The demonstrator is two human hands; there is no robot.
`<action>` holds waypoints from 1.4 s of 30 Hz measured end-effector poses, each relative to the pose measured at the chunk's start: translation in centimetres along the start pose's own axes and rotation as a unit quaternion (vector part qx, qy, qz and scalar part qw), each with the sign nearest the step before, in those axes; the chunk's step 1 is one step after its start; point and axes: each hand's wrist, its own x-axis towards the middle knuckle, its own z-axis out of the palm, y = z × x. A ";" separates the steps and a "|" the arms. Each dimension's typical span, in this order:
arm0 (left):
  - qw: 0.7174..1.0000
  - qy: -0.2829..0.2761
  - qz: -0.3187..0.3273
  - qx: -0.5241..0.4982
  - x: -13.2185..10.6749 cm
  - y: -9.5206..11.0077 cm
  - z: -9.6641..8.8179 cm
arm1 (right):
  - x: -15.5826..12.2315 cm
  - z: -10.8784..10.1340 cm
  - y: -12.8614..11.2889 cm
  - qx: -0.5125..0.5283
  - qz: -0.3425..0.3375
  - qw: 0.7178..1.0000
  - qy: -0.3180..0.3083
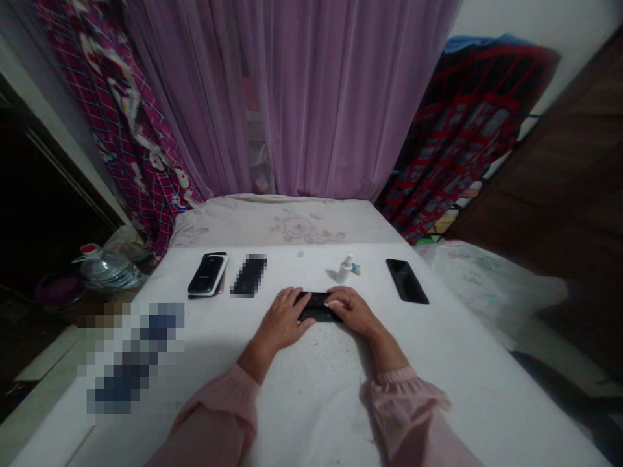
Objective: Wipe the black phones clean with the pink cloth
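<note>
A black phone (317, 306) lies flat on the white table (316, 389) in front of me. My left hand (285, 319) rests on its left end, fingers laid over it. My right hand (351, 309) covers its right end, fingers curled over the top edge. Both hands press on the phone, which stays on the table. Pink sleeves cover both forearms.
On the table's far side lie a black-and-white phone (208, 274), a blurred dark phone (248, 275), a small white bottle (344, 268) and another black phone (407, 280). A pixelated patch (131, 357) is at left. A purple curtain (292, 97) hangs behind; a water jug (104, 266) stands at left.
</note>
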 end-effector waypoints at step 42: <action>0.999 -0.002 -0.032 -0.027 -0.1 -0.7 0.6 | 1.3 1.6 -3.2 -0.175 0.109 0.978 0.044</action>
